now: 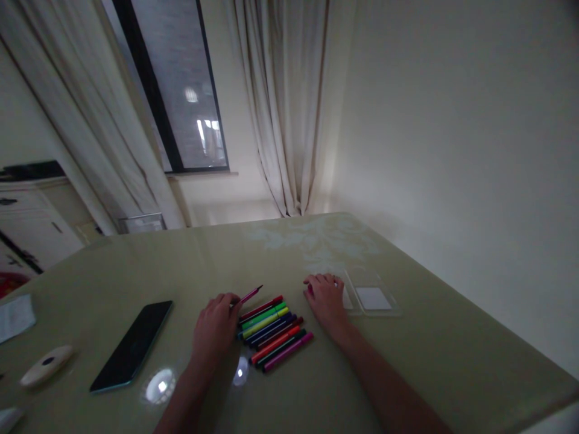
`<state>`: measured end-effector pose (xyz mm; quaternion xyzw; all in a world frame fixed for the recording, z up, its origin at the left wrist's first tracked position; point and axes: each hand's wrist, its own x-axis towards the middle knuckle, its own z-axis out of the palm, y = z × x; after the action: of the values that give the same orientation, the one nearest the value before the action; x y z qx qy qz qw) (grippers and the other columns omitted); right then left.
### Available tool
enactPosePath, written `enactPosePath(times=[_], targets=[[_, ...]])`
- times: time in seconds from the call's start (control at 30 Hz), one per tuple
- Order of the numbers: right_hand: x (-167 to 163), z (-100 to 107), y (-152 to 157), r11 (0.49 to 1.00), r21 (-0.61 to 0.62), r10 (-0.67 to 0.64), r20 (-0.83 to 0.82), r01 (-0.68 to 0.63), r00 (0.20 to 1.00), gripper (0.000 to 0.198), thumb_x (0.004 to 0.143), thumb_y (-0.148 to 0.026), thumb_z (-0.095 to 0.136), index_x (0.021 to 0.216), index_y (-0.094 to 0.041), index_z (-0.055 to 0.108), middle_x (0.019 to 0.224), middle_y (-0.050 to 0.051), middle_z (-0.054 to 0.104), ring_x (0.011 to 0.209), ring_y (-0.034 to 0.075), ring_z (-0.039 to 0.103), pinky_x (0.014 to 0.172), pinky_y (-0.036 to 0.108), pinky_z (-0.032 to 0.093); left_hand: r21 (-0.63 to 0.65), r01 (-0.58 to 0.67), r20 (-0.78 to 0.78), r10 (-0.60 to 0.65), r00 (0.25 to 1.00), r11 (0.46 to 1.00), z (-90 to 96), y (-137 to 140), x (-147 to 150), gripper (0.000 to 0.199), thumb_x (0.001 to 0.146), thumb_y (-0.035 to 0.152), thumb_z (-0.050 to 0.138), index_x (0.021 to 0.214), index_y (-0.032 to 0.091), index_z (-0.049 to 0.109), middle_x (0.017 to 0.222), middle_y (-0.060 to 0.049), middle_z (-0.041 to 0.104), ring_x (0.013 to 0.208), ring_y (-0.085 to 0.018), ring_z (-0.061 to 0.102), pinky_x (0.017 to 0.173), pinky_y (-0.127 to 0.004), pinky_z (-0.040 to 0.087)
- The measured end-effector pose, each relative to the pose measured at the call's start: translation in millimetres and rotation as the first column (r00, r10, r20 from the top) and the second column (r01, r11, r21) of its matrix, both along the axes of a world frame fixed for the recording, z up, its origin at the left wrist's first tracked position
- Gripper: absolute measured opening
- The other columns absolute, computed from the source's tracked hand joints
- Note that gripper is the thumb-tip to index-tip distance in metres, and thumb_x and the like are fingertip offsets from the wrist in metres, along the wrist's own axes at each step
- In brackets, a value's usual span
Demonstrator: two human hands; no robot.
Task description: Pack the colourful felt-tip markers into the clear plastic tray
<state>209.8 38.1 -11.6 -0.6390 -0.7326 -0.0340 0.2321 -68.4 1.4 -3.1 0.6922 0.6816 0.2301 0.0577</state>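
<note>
My left hand (215, 322) is closed around a pink felt-tip marker (249, 295), its uncapped dark tip pointing up and to the right. Beside that hand, several capped markers (271, 331) in red, green, yellow, dark blue, orange and magenta lie in a slanted row on the table. Off to the row's right, my right hand (326, 296) has its fingers curled, with a small pink marker cap (310, 289) at the thumb. Those fingers lie over the left part of a clear plastic case (382, 305), which they partly hide.
A dark phone (133, 346) lies left of my left hand. Further left are a pale oval object (46, 365) and a white paper packet (16, 317). The green-topped table (208, 259) has a wall along its right, with a curtained window behind.
</note>
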Motion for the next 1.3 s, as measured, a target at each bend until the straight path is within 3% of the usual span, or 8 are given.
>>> enactPosePath(times=[0.23, 0.37, 0.43, 0.5, 0.57, 0.63, 1.1, 1.3], targets=[[0.1, -0.2, 0.4, 0.997, -0.069, -0.023, 0.026, 0.025, 0.999, 0.018, 0.099, -0.022, 0.057, 0.108, -0.024, 0.072, 0.112, 0.009, 0.075, 0.111, 0.028, 0.058, 0.098, 0.044, 0.028, 0.069, 0.054, 0.173, -0.065, 0.983, 0.996, 1.3, 0.9, 7.4, 0.028, 0.099, 0.039, 0.041, 0.098, 0.023, 0.064, 0.097, -0.007, 0.075, 0.093, -0.026, 0.068, 0.086, -0.038, 0.049], [1.8, 5.3, 0.1, 0.991, -0.079, 0.097, -0.167, -0.111, 0.981, 0.019, 0.098, -0.019, 0.058, 0.109, -0.022, 0.073, 0.111, 0.010, 0.074, 0.112, 0.028, 0.060, 0.100, 0.044, 0.034, 0.121, 0.068, 0.209, -0.092, 0.974, 0.990, 2.4, 0.0, 10.8, 0.028, 0.099, 0.041, 0.042, 0.098, 0.024, 0.064, 0.097, -0.007, 0.075, 0.093, -0.027, 0.068, 0.087, -0.042, 0.049], [2.3, 9.9, -1.5, 0.956, -0.035, 0.257, -0.373, -0.290, 0.892, 0.020, 0.098, -0.020, 0.058, 0.112, -0.021, 0.073, 0.111, 0.009, 0.072, 0.109, 0.024, 0.063, 0.097, 0.040, 0.041, 0.156, 0.080, 0.235, -0.116, 0.965, 0.984, 2.7, -1.0, 12.8, 0.028, 0.099, 0.042, 0.043, 0.098, 0.025, 0.065, 0.097, -0.006, 0.075, 0.092, -0.027, 0.069, 0.087, -0.042, 0.050], [1.4, 14.7, -4.3, 0.901, 0.065, 0.392, -0.549, -0.430, 0.739, 0.021, 0.100, -0.023, 0.056, 0.114, -0.021, 0.073, 0.110, 0.008, 0.069, 0.105, 0.021, 0.064, 0.094, 0.035, 0.047, 0.180, 0.109, 0.268, -0.155, 0.951, 0.978, 3.1, -2.3, 15.4, 0.028, 0.098, 0.044, 0.045, 0.099, 0.025, 0.065, 0.098, -0.006, 0.075, 0.093, -0.026, 0.069, 0.087, -0.041, 0.051], [-0.6, 18.9, -7.8, 0.870, 0.150, 0.449, -0.636, -0.469, 0.628, 0.021, 0.101, -0.026, 0.056, 0.112, -0.022, 0.073, 0.107, 0.007, 0.067, 0.102, 0.020, 0.064, 0.092, 0.034, 0.049, 0.191, 0.134, 0.299, -0.188, 0.936, 0.972, 3.9, -3.8, 18.6, 0.028, 0.098, 0.045, 0.046, 0.100, 0.025, 0.066, 0.101, -0.006, 0.075, 0.095, -0.026, 0.068, 0.088, -0.041, 0.052], [-2.8, 22.2, -11.0, 0.862, 0.192, 0.467, -0.661, -0.469, 0.588, 0.020, 0.101, -0.028, 0.056, 0.110, -0.023, 0.074, 0.104, 0.007, 0.065, 0.101, 0.019, 0.063, 0.092, 0.034, 0.050, 0.194, 0.153, 0.323, -0.211, 0.923, 0.969, 4.8, -5.0, 21.2, 0.029, 0.098, 0.045, 0.046, 0.101, 0.025, 0.067, 0.102, -0.006, 0.074, 0.096, -0.026, 0.068, 0.088, -0.041, 0.053], [-10.0, 28.6, -17.6, 0.822, 0.219, 0.511, -0.692, -0.526, 0.511, 0.016, 0.096, -0.030, 0.068, 0.106, -0.025, 0.079, 0.098, 0.005, 0.073, 0.095, 0.020, 0.068, 0.088, 0.034, 0.053, 0.176, 0.220, 0.349, -0.270, 0.897, 0.960, 7.4, -9.3, 30.1, 0.027, 0.097, 0.042, 0.047, 0.099, 0.025, 0.069, 0.098, -0.005, 0.074, 0.093, -0.025, 0.069, 0.087, -0.041, 0.055], [-7.1, 26.2, -15.4, 0.883, 0.194, 0.416, -0.746, -0.428, 0.520, 0.021, 0.094, -0.035, 0.069, 0.111, -0.024, 0.076, 0.103, 0.006, 0.077, 0.095, 0.022, 0.071, 0.087, 0.036, 0.055, 0.178, 0.202, 0.352, -0.254, 0.901, 0.963, 6.3, -7.4, 26.4, 0.027, 0.097, 0.043, 0.048, 0.100, 0.025, 0.068, 0.099, -0.005, 0.074, 0.094, -0.025, 0.069, 0.087, -0.040, 0.054]])
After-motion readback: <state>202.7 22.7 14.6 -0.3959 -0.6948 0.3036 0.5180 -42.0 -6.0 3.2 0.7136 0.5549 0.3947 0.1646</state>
